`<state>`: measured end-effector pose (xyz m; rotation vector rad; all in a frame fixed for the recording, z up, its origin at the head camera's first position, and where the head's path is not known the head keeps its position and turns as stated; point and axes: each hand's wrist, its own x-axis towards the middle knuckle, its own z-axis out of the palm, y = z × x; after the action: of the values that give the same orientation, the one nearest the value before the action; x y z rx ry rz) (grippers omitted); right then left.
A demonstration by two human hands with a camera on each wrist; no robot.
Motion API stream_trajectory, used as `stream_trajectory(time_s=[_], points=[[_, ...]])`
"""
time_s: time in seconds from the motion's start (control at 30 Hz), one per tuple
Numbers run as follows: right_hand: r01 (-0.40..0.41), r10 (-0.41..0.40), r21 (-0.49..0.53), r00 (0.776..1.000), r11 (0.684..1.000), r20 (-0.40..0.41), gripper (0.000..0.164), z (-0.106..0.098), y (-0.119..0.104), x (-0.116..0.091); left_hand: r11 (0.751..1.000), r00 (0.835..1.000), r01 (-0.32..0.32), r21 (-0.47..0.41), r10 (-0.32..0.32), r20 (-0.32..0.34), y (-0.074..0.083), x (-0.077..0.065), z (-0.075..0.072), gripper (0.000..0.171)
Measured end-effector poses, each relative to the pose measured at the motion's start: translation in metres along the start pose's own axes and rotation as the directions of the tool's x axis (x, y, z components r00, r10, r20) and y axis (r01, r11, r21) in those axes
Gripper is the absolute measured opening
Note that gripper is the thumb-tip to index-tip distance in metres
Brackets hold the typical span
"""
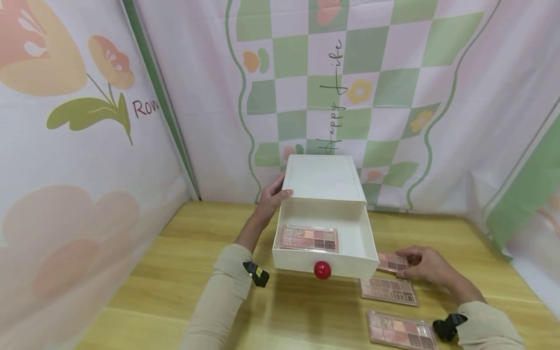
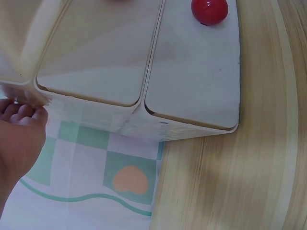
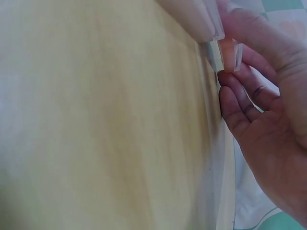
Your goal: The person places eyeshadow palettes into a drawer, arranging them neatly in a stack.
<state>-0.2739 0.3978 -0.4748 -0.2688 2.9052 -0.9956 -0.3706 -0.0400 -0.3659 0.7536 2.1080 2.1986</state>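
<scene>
pinching the farthest loose palette by its right end with the right grip, on a wooden counter just right of the open drawer; grasping the white cabinet behind that drawer with the left grip, thumb at the top edge.

to pinch well, press thumb and fingertips to the opposite edges, judged safer than squeezing the clear lid. draw a little rightward, away from the drawer, before raising, so as not to snag the left end on the drawer's front right corner. tilt as little as possible, and brace the cabinet firmly with the left grip, likely to shift if bumped.

lying with long axis roughly parallel to the drawer's front, right end pointing away from the drawer, left end hidden behind its corner; hard to tell whether lifted. aligned much alike: the middle palette and the near palette, right of and in front of the drawer, plus the stowed palette, flat inside the drawer at its left front, behind the red knob.
</scene>
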Motion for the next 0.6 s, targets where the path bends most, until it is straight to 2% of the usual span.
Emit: stream_trajectory(time_s=[0.47,0.6], points=[[-0.046,0.046,-0.003,0.998,0.999,-0.032,0.073,-0.0023,-0.003,-0.0059,1.0,1.0,-0.003,0.003,0.003,-0.003,-0.001,-0.0001,0.0004,0.081],[-0.015,0.015,0.004,0.999,1.0,-0.05,0.068,-0.0057,-0.0054,-0.0074,1.0,1.0,0.004,0.005,-0.004,-0.006,-0.0013,0.0005,-0.0002,0.081]])
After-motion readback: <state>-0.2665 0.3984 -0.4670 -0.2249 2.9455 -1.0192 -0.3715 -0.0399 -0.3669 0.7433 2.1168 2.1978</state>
